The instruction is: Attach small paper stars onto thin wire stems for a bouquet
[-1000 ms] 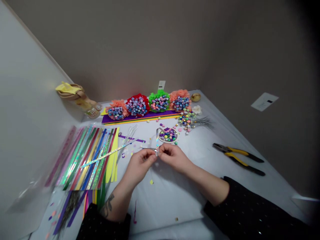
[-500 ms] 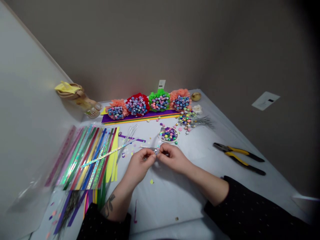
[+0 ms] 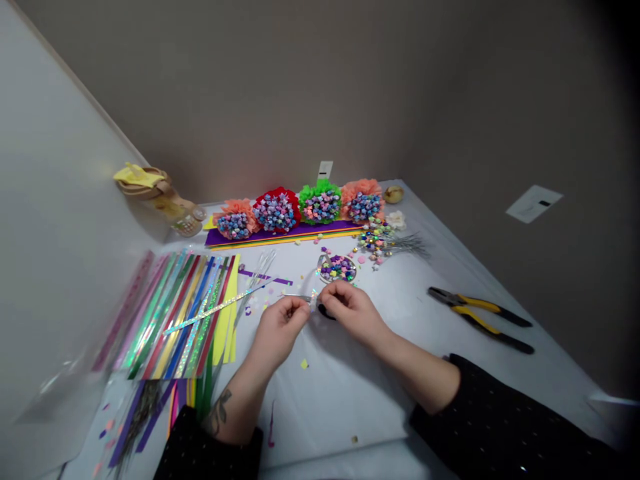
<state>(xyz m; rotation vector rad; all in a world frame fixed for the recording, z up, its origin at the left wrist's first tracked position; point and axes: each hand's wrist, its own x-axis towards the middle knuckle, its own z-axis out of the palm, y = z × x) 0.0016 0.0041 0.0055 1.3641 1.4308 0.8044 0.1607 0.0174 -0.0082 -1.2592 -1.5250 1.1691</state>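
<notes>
I'm watching from the head camera as both hands are working close together over the white table (image 3: 385,393). The left hand (image 3: 283,327) and the right hand (image 3: 353,310) are curled inward and nearly meeting, with a small piece of shiny strip (image 3: 313,300) standing between them. I can't tell which hand is clamping it, or whether either is. A thin metal blade (image 3: 296,295) is pointing left from the piece, just above the left hand, and a black handle (image 3: 325,312) is showing under the right hand. They look like small scissors, but the fingers are hiding the middle.

Just beyond the right hand, a round dish of paper stars (image 3: 337,269) is sitting on the table. To the left, a long sparkly strip (image 3: 215,310) is lying across a fan of coloured paper strips (image 3: 175,313). Farther back, paper flower bunches (image 3: 297,210) are lining up along a purple card (image 3: 280,237), and loose stars and wire stems (image 3: 395,245) are scattering beside them. Yellow-handled pliers (image 3: 480,320) are lying well off to the right.
</notes>
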